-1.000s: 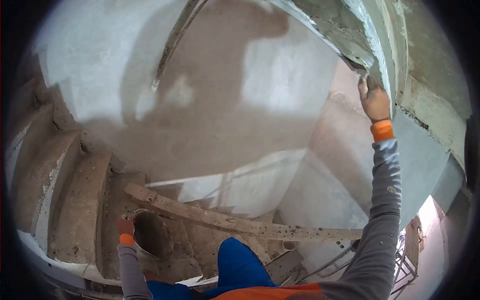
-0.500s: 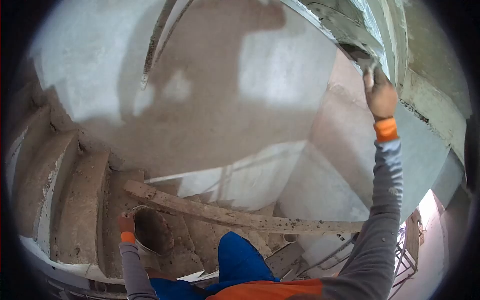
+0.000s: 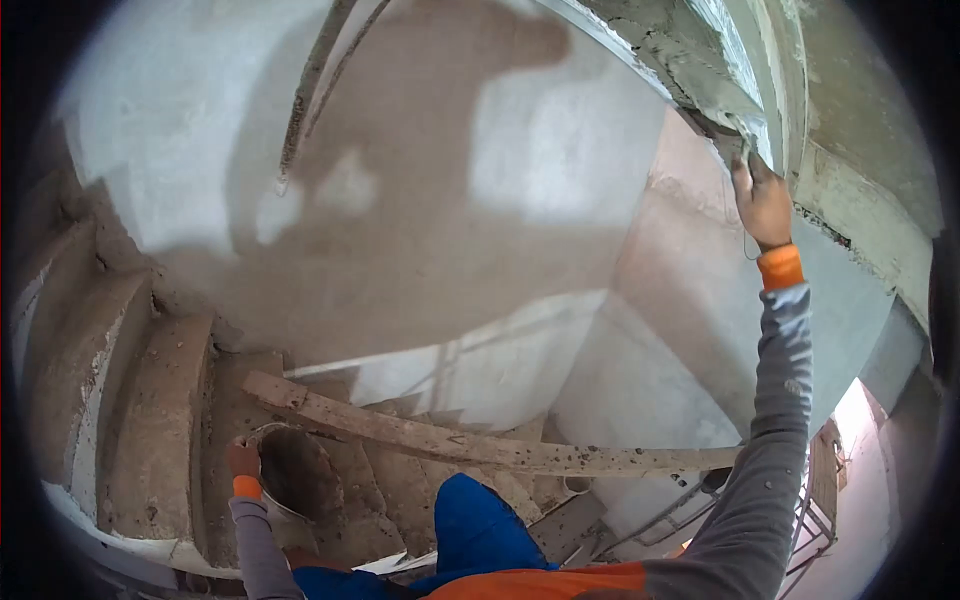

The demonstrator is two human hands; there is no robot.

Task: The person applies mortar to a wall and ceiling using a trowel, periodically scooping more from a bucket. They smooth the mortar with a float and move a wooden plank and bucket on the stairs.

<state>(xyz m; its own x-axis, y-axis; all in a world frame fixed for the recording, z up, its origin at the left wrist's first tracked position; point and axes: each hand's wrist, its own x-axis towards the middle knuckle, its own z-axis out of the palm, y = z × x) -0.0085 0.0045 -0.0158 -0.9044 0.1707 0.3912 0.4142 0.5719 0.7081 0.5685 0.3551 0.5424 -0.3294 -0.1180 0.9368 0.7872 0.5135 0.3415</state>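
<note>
My right hand (image 3: 765,205) is raised at the upper right, its fingers closed around the handle of a trowel (image 3: 742,140). The trowel's blade lies against the rough, wet-looking mortar (image 3: 690,65) along the underside of the concrete edge overhead; part of the blade is hard to make out. Low on the left, my left hand (image 3: 243,457) grips the rim of a mortar-stained bucket (image 3: 262,440). The bucket stands tilted towards me beside the steps, its inside dark and coated.
A long wooden plank (image 3: 430,435) spans the stairwell in front of me. Concrete steps (image 3: 150,430) climb on the left. A plastered wall (image 3: 400,260) faces me, with a thin pole (image 3: 305,110) at the top. Metal framing (image 3: 815,515) shows at the lower right.
My right hand and the trowel have shifted slightly, the hand a little lower in view. My left hand stays on the bucket rim. The whole view has moved slightly.
</note>
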